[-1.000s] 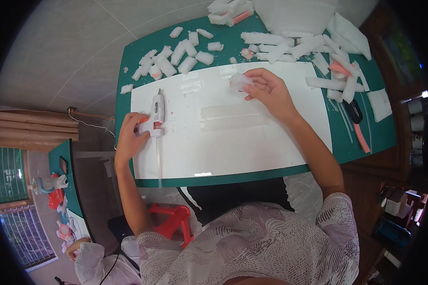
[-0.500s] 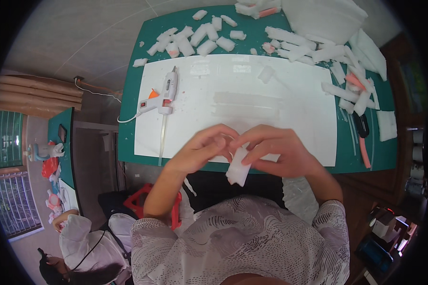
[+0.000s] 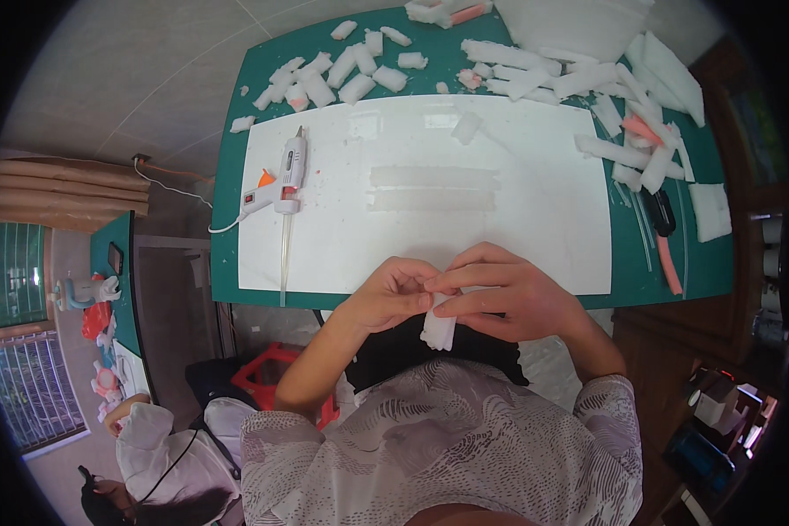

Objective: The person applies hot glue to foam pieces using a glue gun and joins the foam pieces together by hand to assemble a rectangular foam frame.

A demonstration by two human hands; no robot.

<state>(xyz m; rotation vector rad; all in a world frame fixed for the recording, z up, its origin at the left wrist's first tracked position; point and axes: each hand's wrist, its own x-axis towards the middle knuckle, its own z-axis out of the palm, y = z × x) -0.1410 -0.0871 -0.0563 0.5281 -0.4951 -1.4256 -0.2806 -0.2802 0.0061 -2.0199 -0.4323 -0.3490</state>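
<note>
Holds one small white roll (image 3: pixel 438 333) at the near edge of the green table (image 3: pixel 226 263), in front of the belly, by its twelve-o'clock end, between bent fingertips of left hand (image 3: pixel 393 294) and right hand (image 3: pixel 513 294), with both hands partly closed on it. Has on the white board (image 3: pixel 324 254), counting from this roll, two pale strips (image 3: pixel 434 178) at twelve o'clock and one glue gun (image 3: pixel 289 175) between ten and eleven. Has farther away short white pieces (image 3: pixel 356 88) at eleven, longer white pieces (image 3: pixel 587 79) at one, and one black tool (image 3: pixel 660 213) at two.
</note>
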